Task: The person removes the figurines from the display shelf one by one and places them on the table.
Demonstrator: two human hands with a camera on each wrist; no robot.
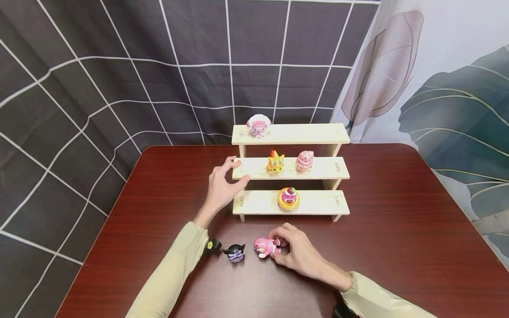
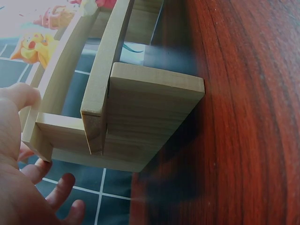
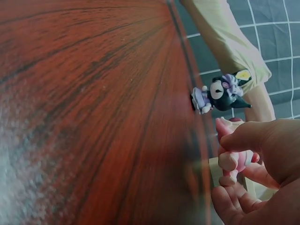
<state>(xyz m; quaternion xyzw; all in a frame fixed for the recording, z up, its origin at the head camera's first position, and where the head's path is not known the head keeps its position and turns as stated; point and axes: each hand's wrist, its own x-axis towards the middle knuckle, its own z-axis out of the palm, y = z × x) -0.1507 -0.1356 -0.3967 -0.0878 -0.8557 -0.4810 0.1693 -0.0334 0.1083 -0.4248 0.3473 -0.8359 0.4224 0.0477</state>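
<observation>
My left hand (image 1: 222,187) holds the left end of the middle tier of a wooden step shelf (image 1: 254,170), thumb at the front edge and index finger toward the back. The other fingers hang loosely spread in the left wrist view. Low over the table, my right hand (image 1: 298,251) pinches a pink figurine (image 1: 262,246) between thumb and fingers. The figurine lies sideways in the grip, its head toward the left. Just left of it a black-and-purple figurine (image 1: 235,253) stands on the table; its white face shows in the right wrist view.
A white-and-pink figurine (image 1: 259,126) sits on the top tier. The middle tier bears a yellow figurine (image 1: 275,162) and a pink one (image 1: 304,161); a round yellow-and-pink figurine (image 1: 288,199) is on the bottom tier. A black device (image 1: 213,246) with a yellow mark is by my left sleeve.
</observation>
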